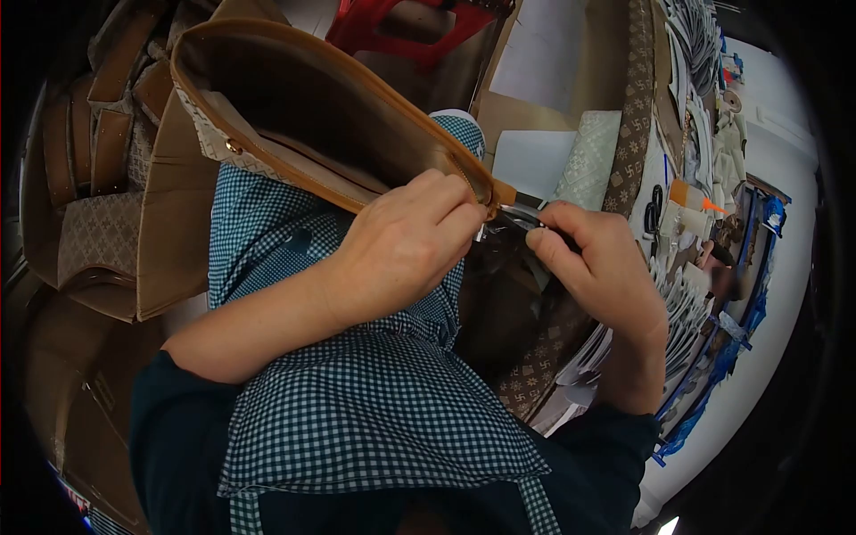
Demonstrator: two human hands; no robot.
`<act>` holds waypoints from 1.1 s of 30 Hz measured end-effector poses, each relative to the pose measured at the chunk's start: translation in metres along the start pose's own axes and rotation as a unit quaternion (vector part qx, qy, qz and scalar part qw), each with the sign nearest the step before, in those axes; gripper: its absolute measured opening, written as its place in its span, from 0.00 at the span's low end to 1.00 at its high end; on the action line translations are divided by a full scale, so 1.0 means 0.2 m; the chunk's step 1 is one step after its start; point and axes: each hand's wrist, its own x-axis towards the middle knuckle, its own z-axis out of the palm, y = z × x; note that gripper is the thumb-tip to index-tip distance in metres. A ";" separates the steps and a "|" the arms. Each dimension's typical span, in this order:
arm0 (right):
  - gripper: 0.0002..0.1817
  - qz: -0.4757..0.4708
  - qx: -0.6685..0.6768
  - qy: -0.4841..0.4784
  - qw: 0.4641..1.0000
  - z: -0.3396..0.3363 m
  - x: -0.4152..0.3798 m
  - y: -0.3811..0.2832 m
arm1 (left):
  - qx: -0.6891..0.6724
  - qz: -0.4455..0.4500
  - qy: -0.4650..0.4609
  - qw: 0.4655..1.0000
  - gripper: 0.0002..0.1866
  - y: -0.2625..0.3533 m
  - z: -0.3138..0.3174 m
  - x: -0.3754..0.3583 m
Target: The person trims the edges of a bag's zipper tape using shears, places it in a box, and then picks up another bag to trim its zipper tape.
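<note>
As the left hand (pixel 406 236) grips its end, the bag (pixel 330 111) extends leftward.

Bag (pixel 357 102) mouth gapes wide; a hand could pass in from above, except at the end by the left hand (pixel 408 239). Gap between that and the right hand (pixel 593 263) is narrow, bridged by a slim tool (pixel 522 214). Cardboard box (pixel 174 241) blocks to the left, its wall close beside the bag. Red stool (pixel 357 31) bars the far side. Scissors (pixel 654 209) lie past the right hand. Dark area below the tool: depth unclear.
</note>
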 end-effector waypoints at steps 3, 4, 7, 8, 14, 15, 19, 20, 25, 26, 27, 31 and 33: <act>0.14 -0.001 -0.093 -0.002 0.996 -0.02 0.02 -0.04 | 0.008 0.006 0.001 1.000 0.10 0.00 0.01 0.00; 0.13 0.001 -0.124 -0.004 0.992 -0.03 0.02 -0.06 | 0.009 0.006 -0.001 1.000 0.10 0.00 0.01 0.00; 0.14 0.034 -0.182 -0.025 0.982 -0.06 0.03 -0.13 | 0.012 0.010 0.001 1.000 0.10 0.00 0.02 0.00; 0.15 0.034 -0.189 -0.028 0.981 -0.06 0.03 -0.14 | 0.011 0.011 0.003 1.000 0.10 0.00 0.02 0.00; 0.15 0.035 -0.155 -0.030 0.987 -0.07 0.02 -0.11 | -0.004 0.007 -0.001 1.000 0.11 -0.01 0.01 -0.01; 0.15 0.040 -0.134 -0.036 0.990 -0.07 0.03 -0.10 | -0.010 0.002 -0.009 1.000 0.13 -0.01 0.00 -0.01; 0.17 0.058 -0.043 -0.061 0.996 -0.09 0.02 -0.09 | -0.016 0.001 -0.013 1.000 0.15 -0.01 -0.01 -0.02; 0.17 0.060 -0.035 -0.059 0.996 -0.09 0.03 -0.09 | -0.015 0.000 -0.013 1.000 0.15 -0.01 -0.01 -0.02; 0.18 0.026 -0.033 -0.040 0.998 -0.07 0.03 -0.06 | -0.015 0.001 -0.012 1.000 0.15 -0.01 0.00 -0.02; 0.18 0.026 -0.040 -0.041 0.998 -0.07 0.03 -0.06 | -0.014 0.000 -0.012 1.000 0.15 -0.01 0.00 -0.02; 0.17 0.027 -0.047 -0.042 0.998 -0.07 0.04 -0.07 | -0.013 0.000 -0.012 1.000 0.15 -0.01 0.00 -0.02; 0.17 0.020 -0.082 -0.049 0.995 -0.08 0.05 -0.09 | -0.012 -0.004 -0.012 1.000 0.15 -0.01 0.01 -0.02; 0.17 0.022 -0.089 -0.049 0.995 -0.08 0.05 -0.10 | -0.012 -0.002 -0.013 1.000 0.15 -0.01 0.00 -0.02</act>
